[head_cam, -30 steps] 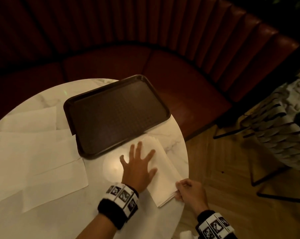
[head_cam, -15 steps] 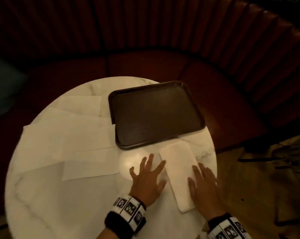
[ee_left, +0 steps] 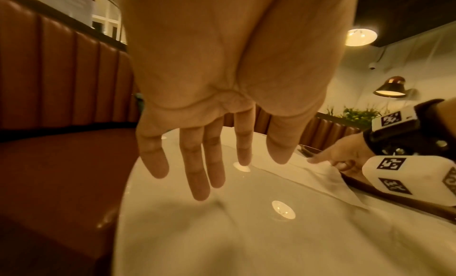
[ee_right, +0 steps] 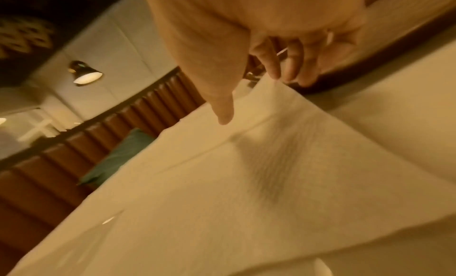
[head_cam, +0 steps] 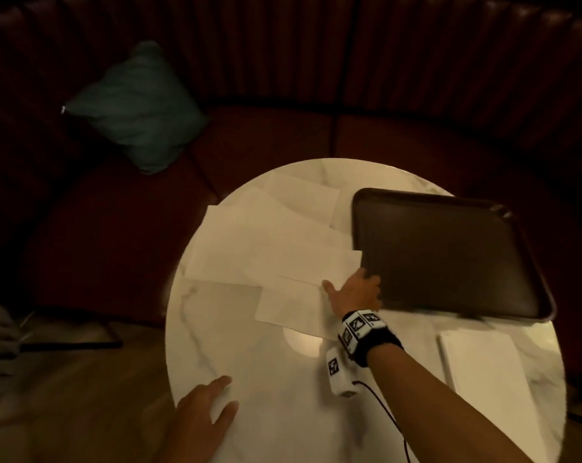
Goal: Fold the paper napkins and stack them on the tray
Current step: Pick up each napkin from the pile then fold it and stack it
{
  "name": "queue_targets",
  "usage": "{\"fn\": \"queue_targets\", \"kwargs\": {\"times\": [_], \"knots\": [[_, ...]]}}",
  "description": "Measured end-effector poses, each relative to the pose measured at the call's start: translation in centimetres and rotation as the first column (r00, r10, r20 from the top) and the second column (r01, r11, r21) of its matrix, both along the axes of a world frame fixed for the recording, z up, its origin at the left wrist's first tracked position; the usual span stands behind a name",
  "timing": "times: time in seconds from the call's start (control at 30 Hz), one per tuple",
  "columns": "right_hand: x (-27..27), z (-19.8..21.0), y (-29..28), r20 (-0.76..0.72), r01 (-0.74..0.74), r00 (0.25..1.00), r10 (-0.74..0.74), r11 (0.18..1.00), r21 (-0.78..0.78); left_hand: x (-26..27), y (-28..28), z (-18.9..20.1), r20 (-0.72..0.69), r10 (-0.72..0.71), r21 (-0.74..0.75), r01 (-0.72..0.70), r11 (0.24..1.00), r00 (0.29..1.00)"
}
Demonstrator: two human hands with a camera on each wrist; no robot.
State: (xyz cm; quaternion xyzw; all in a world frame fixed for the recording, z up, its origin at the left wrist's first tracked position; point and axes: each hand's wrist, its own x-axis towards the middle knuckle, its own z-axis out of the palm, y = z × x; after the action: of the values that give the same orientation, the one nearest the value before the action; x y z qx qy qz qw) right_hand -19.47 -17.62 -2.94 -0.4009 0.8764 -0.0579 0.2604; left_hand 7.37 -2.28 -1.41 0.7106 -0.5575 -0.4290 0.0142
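Observation:
A dark brown tray [head_cam: 450, 255] sits bare at the back right of the round marble table [head_cam: 249, 362]. One folded white napkin [head_cam: 483, 375] lies flat in front of it, untouched. Several unfolded napkins [head_cam: 266, 248] overlap left of the tray. My right hand [head_cam: 353, 289] reaches across to the nearest unfolded napkin [head_cam: 296, 302]. Its curled fingers [ee_right: 283, 69] pinch that napkin's [ee_right: 246, 173] corner beside the tray's edge [ee_right: 370, 65], lifting it slightly [ee_left: 328, 178]. My left hand [head_cam: 206, 409] hovers open over the table's front left rim, fingers [ee_left: 204, 163] straight, holding nothing.
A curved dark red bench [head_cam: 283, 135] wraps round the table's far side, with a teal cushion [head_cam: 139, 108] on it at the left. Wood floor [head_cam: 66, 396] and a dark chair frame [head_cam: 72, 344] lie to the left front.
Both hands have left the folded napkin. The right hand moved left to the loose napkins by the tray and took a corner. The left hand went to the table's front left.

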Motion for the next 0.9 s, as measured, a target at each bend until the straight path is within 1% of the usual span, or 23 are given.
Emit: {"fn": "queue_targets", "kwargs": {"times": [0.03, 0.1, 0.2, 0.23, 0.3, 0.37, 0.43, 0.6, 0.63, 0.67, 0.73, 0.77, 0.83, 0.9], "knots": [[0.1, -0.5, -0.7, -0.039, 0.030, 0.999, -0.030, 1.000, -0.001, 0.9, 0.1, -0.2, -0.034, 0.033, -0.001, -0.033, 0.999, 0.999], [-0.2, -1.5, -1.6, -0.066, 0.061, 0.996, -0.063, 0.997, -0.044, 2.3, 0.1, -0.5, -0.080, 0.070, -0.004, -0.071, 0.997, 0.994], [-1.4, -2.4, -2.1, -0.098, 0.043, 0.994, -0.057, 0.989, -0.143, 3.9, -0.5, -1.0, -0.112, 0.099, -0.016, -0.101, 0.995, 0.989], [-1.8, -2.5, -2.1, -0.093, 0.039, 0.994, -0.054, 0.986, -0.161, 4.2, -0.9, -1.1, -0.118, 0.106, -0.021, -0.109, 0.994, 0.987], [-2.5, -2.4, -2.0, -0.017, 0.064, 0.997, -0.069, 0.977, -0.203, 4.7, -1.9, -1.1, -0.132, 0.107, -0.027, -0.111, 0.993, 0.985], [-3.2, -2.5, -2.0, 0.024, 0.085, 0.996, -0.081, 0.971, -0.225, 5.0, -2.9, -1.2, -0.137, 0.070, -0.041, -0.077, 0.996, 0.988], [-3.5, -2.5, -2.2, -0.018, 0.046, 0.999, -0.051, 0.976, -0.211, 5.3, -3.9, -1.3, -0.145, 0.044, -0.058, -0.053, 0.997, 0.988], [-3.5, -2.1, -2.2, -0.179, -0.120, 0.981, 0.080, 0.966, -0.227, 5.4, -4.7, -1.0, -0.149, 0.045, -0.112, -0.062, 0.992, 0.988], [-3.4, -1.9, -2.2, -0.183, -0.140, 0.978, 0.097, 0.961, -0.238, 5.4, -4.6, -1.0, -0.153, 0.053, -0.116, -0.072, 0.991, 0.987], [-3.2, -1.4, -2.2, -0.161, -0.143, 0.982, 0.103, 0.955, -0.259, 5.4, -4.5, -0.9, -0.160, 0.062, -0.118, -0.082, 0.990, 0.985], [-2.8, 0.4, -2.1, -0.001, -0.104, 0.994, 0.110, 0.929, -0.356, 5.2, -4.4, -0.5, -0.183, 0.074, -0.121, -0.097, 0.988, 0.980], [-2.6, 1.8, -2.0, 0.072, -0.098, 0.988, 0.140, 0.907, -0.409, 4.9, -4.5, -0.2, -0.187, 0.068, -0.129, -0.093, 0.987, 0.980], [-2.2, 4.9, -1.1, 0.149, -0.132, 0.962, 0.230, 0.866, -0.482, 4.0, -5.1, 0.4, -0.202, 0.041, -0.160, -0.074, 0.984, 0.979], [-2.3, 7.6, 0.2, 0.258, -0.134, 0.923, 0.287, 0.865, -0.483, 2.4, -6.4, 1.1, -0.249, 0.043, -0.206, -0.096, 0.974, 0.968]]}}
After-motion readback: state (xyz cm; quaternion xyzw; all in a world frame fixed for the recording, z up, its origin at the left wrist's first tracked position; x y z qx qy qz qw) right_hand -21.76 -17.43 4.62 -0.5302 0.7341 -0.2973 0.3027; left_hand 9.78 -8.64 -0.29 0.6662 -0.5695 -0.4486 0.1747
